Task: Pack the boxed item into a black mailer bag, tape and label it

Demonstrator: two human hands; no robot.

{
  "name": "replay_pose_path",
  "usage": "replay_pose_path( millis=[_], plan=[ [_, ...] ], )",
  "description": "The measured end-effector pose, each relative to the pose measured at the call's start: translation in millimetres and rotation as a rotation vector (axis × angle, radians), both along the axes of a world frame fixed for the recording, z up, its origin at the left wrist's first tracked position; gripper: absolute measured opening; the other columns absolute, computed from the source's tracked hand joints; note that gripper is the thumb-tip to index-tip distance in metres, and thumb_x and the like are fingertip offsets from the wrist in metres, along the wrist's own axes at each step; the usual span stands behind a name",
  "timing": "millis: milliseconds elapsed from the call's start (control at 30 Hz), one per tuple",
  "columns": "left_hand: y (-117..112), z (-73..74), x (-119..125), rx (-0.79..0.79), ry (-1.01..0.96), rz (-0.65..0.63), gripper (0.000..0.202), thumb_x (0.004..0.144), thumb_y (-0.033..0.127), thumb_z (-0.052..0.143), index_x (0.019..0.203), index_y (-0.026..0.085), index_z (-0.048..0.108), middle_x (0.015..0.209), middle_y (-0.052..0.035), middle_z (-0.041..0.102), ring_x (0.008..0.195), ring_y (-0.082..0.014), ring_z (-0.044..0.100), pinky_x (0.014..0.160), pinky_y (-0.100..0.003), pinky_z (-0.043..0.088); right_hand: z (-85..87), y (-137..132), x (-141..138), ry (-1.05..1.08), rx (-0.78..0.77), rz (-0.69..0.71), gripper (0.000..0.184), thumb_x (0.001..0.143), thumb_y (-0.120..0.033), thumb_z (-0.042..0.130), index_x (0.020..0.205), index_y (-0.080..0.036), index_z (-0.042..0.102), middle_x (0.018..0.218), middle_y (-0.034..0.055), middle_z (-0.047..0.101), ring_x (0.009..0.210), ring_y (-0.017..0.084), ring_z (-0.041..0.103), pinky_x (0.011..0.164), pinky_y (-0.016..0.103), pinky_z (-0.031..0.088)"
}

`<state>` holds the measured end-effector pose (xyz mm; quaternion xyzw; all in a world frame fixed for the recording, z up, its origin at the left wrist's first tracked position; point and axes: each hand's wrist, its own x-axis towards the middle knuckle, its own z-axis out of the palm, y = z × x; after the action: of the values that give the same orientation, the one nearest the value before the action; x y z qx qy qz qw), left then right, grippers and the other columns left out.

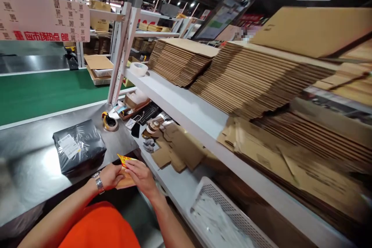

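Observation:
In front of my orange top, both my hands are together at the steel table's near edge. My left hand (109, 177), with a metal watch on the wrist, is closed on a small brown piece (126, 181) that looks like folded cardboard. My right hand (143, 175) pinches a small yellow and red packet (124, 159) against the top of it. The fingers hide part of both. Left of my hands lies a black-wrapped parcel (84, 147) with a white label. Beyond it stands a tape dispenser (109, 122) with a yellow and black handle.
Stacks of flat cardboard boxes (255, 81) fill the white shelf (186, 102) on the right. Under it are loose cardboard (181, 145), a keyboard (149, 112) and a white plastic basket (232, 215). A metal post (119, 54) rises ahead, beside a green conveyor belt (52, 93).

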<state>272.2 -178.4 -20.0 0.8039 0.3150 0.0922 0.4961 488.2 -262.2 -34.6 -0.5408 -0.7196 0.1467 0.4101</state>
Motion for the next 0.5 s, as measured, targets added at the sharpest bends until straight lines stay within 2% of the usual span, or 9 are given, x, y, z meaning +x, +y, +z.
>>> replay_pose_path(
  millis=[133, 300, 400, 500],
  plan=[
    [0.3, 2.2, -8.7, 0.031, 0.057, -0.010, 0.021, 0.097, 0.033, 0.062, 0.103, 0.021, 0.078, 0.082, -0.0113, 0.073, 0.084, -0.0332, 0.073, 0.092, -0.047, 0.057, 7.6, 3.2, -12.2, 0.022, -0.028, 0.029, 0.029, 0.108, -0.026, 0.063, 0.127, -0.030, 0.085, 0.122, 0.0071, 0.087, 0.116, 0.025, 0.081, 0.105, 0.046, 0.067],
    [6.1, -1.4, -24.8, 0.011, 0.034, -0.021, 0.025, 0.095, 0.032, 0.062, 0.104, 0.016, 0.079, 0.093, -0.0162, 0.080, 0.086, -0.0331, 0.074, 0.088, -0.044, 0.058, 18.8, 5.2, -28.8, 0.081, -0.077, -0.055, 0.028, 0.109, -0.030, 0.060, 0.121, -0.027, 0.086, 0.114, 0.0085, 0.087, 0.107, 0.025, 0.081, 0.098, 0.042, 0.066],
    [12.8, -7.1, -49.1, -0.073, -0.001, 0.025, 0.031, 0.094, 0.034, 0.060, 0.107, 0.015, 0.081, 0.100, -0.0170, 0.084, 0.092, -0.0355, 0.077, 0.090, -0.046, 0.060, 22.0, 11.5, -33.0, 0.290, -0.221, -0.188, 0.030, 0.107, -0.043, 0.063, 0.107, -0.025, 0.087, 0.102, 0.0079, 0.086, 0.094, 0.025, 0.079, 0.088, 0.037, 0.064],
    [19.1, -9.3, -87.9, -0.153, -0.048, 0.101, 0.033, 0.093, 0.037, 0.062, 0.110, 0.017, 0.083, 0.106, -0.0141, 0.085, 0.102, -0.0361, 0.078, 0.100, -0.046, 0.060, 20.2, 28.1, -32.4, 0.621, -0.374, -0.294, 0.041, 0.095, -0.060, 0.076, 0.092, -0.021, 0.085, 0.083, 0.0052, 0.082, 0.078, 0.021, 0.074, 0.075, 0.032, 0.062]
  ],
)
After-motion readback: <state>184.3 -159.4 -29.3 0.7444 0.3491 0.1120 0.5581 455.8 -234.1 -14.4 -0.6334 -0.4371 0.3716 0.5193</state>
